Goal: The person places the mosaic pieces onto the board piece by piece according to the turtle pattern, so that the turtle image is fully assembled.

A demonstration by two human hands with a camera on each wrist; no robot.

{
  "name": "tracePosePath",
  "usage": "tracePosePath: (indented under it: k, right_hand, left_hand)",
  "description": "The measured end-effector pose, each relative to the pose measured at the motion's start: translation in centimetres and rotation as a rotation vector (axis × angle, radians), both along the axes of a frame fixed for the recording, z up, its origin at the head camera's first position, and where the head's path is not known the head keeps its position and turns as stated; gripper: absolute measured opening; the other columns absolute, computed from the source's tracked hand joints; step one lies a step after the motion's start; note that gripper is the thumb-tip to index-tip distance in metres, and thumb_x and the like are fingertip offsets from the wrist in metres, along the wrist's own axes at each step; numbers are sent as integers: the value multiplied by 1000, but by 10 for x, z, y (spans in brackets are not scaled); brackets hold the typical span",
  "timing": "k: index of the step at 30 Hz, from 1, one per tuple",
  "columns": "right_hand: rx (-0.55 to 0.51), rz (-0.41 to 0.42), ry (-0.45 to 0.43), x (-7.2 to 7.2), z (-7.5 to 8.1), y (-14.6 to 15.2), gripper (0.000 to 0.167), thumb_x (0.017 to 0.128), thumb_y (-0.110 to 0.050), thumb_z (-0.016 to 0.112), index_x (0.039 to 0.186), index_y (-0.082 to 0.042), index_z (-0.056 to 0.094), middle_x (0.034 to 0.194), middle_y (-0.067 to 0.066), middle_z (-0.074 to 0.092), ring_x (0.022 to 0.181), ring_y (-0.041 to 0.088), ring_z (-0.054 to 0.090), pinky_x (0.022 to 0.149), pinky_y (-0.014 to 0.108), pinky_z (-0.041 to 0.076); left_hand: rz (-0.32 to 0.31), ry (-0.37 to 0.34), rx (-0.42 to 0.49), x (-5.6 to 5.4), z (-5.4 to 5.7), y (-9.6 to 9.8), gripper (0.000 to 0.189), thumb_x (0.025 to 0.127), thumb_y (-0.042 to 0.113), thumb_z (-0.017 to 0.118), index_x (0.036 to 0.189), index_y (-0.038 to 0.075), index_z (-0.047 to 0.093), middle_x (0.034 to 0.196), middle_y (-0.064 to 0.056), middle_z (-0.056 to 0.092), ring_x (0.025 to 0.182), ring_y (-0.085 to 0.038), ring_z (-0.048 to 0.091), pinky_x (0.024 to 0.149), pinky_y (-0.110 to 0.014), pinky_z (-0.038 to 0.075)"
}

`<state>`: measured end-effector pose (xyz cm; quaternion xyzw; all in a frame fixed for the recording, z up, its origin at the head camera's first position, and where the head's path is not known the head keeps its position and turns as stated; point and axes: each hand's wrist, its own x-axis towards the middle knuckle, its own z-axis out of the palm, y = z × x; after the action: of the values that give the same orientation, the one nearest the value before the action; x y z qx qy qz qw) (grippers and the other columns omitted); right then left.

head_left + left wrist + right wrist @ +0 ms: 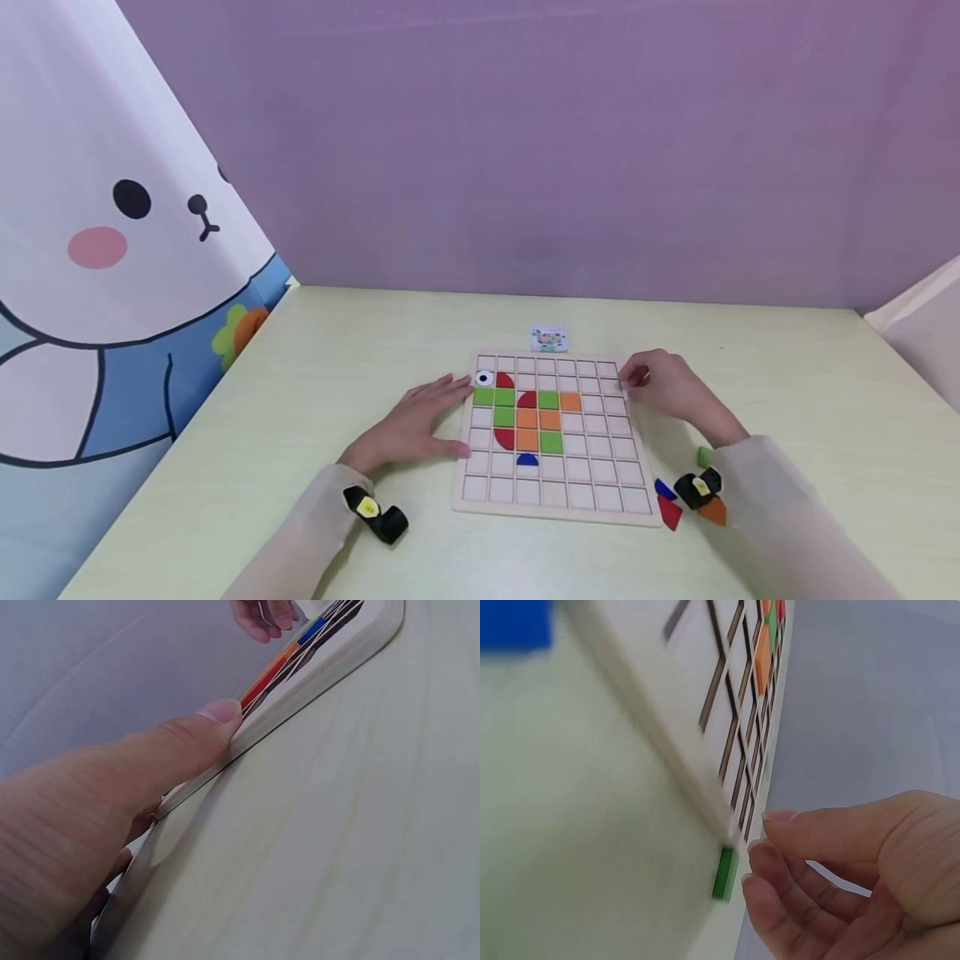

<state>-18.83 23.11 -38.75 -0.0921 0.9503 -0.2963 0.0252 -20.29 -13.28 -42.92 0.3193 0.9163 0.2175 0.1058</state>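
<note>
A wooden grid board (pixel 607 475) lies on the table with red, green, orange and blue pieces and a round eye piece (pixel 484 378) in its squares. My left hand (pixel 420 421) rests at the board's left edge, fingers extended; in the left wrist view its thumb (pixel 187 742) lies against the rim. My right hand (pixel 667 383) hovers by the right edge near the far corner. Its fingers (pixel 780 892) are loosely bent, thumb near the index fingertip, nothing visible between them. Close before those fingertips is a green piece (pixel 724 874), hidden by the hand in the head view.
Loose pieces lie right of the board, partly behind the right wrist strap: a blue one (pixel 665 489), a red one (pixel 670 512), an orange one (pixel 712 510) and a green one (pixel 703 456). A small picture card (pixel 550 338) lies beyond the far edge. A purple curtain (pixel 525 150) backs the table.
</note>
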Motion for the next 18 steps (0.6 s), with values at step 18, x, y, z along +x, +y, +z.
tracePosePath:
  k: [18]
  right_hand:
    - [96, -78, -64, 12, -2, 38, 32, 78, 1, 70, 107, 7, 59, 95, 21, 62, 82, 28, 57, 67, 35, 52]
  left_hand:
    - [3, -12, 6, -1, 0, -1, 90, 78, 59, 67, 151, 23, 28, 159, 3, 22, 149, -25, 10, 118, -53, 13]
